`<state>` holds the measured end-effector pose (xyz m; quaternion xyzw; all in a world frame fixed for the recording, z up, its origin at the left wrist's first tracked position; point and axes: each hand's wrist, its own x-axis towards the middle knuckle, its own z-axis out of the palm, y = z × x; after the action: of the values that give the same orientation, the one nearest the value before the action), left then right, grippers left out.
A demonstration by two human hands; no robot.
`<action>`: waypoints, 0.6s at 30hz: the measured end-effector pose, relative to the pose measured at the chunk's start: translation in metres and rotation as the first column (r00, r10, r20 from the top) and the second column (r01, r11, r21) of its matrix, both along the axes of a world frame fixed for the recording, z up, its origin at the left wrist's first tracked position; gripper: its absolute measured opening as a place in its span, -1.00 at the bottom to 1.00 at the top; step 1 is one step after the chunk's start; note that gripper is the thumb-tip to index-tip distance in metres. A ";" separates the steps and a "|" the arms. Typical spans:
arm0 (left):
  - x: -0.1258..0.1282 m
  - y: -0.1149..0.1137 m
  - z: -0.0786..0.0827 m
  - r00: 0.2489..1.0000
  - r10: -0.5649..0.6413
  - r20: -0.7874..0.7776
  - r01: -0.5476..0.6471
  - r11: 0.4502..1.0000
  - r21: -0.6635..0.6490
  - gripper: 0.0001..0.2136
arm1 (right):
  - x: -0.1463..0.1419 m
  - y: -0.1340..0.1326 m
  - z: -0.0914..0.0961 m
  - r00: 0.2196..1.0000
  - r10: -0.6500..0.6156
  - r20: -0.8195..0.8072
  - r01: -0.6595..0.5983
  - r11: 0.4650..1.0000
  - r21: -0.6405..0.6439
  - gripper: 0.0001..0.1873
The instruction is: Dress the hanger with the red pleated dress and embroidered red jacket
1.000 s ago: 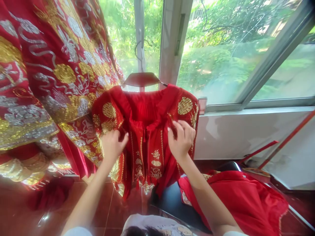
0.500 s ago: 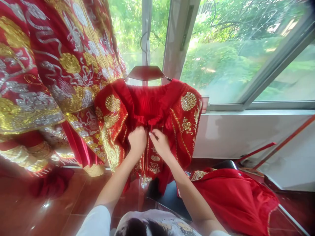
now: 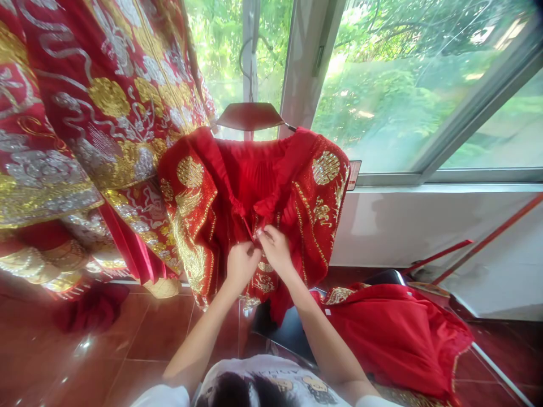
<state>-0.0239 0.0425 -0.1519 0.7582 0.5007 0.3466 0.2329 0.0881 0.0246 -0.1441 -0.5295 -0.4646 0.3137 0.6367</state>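
Note:
A red jacket (image 3: 193, 206) with gold embroidery hangs from a dark hanger (image 3: 250, 116) in front of the window. Inside its open front sits a red ruffled blouse (image 3: 258, 175) with a gathered neckline. A thin red tie string (image 3: 248, 226) runs down from that neckline into my left hand (image 3: 243, 263), whose fingers are curled closed around it. My right hand (image 3: 275, 247) is right beside it, thumb and forefinger pinched at the string just below the ruffle. The exact spot where the fingertips meet is partly hidden.
Red garments with gold and silver sequins (image 3: 127, 124) hang close on the left. A red skirt-like cloth (image 3: 382, 328) lies over a black chair (image 3: 288, 336) at the lower right. A red pole (image 3: 487, 240) leans at the wall, and dark red fabric (image 3: 91, 308) lies on the tiled floor.
My left hand has moved down from the neckline, drawing the red tie string taut and slanted. My right hand has stayed close to the ruffle. The view has shifted slightly.

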 end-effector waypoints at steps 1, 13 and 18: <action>-0.001 -0.003 -0.004 0.998 -0.018 0.052 0.018 1.000 -0.007 -0.79 | -0.002 0.000 0.002 0.995 0.060 -0.082 -0.061 0.998 -0.008 -0.77; -0.021 -0.003 -0.016 0.781 -0.021 0.624 0.276 0.908 -0.316 -0.64 | -0.018 -0.006 0.014 0.804 0.181 -0.566 -0.200 0.979 0.029 -0.71; -0.027 -0.002 0.010 0.782 -0.083 0.618 0.065 0.997 0.051 -0.70 | -0.025 -0.012 0.012 0.818 0.146 -0.556 -0.170 0.985 0.008 -0.71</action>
<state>-0.0505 0.0407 -0.1423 0.6246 0.3618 0.5733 0.3877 0.0626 0.0129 -0.1317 -0.3890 -0.2956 0.5150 0.7043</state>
